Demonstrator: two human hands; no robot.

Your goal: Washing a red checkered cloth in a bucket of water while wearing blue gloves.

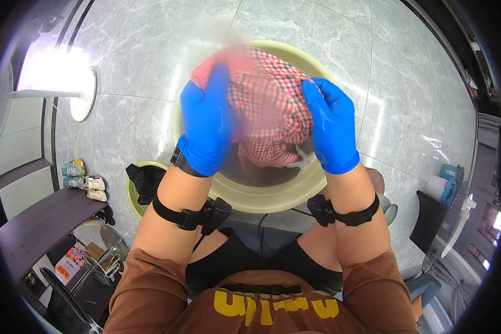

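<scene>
A red, black and white checked cloth garment (271, 100) is stretched between my two blue-gloved hands over a large pale-yellow basin (267, 200). My left hand (204, 125) grips the cloth's left side, where a plainer red part bunches up and looks blurred. At the other side, my right hand (334, 125) pinches the garment's edge between thumb and fingers. The lower folds hang down to dark water (250, 167) inside the basin. Some whitish foam or pale fabric (307, 155) shows beside these folds; I cannot tell which.
A smaller basin (133, 196) holding black cloth (144, 181) stands left of my left forearm. Shoes (95, 188) sit by a dark bench (46, 225) farther left. A lamp-like stand (83, 96) rises at upper left. Grey marble-look tiles (401, 104) cover the floor.
</scene>
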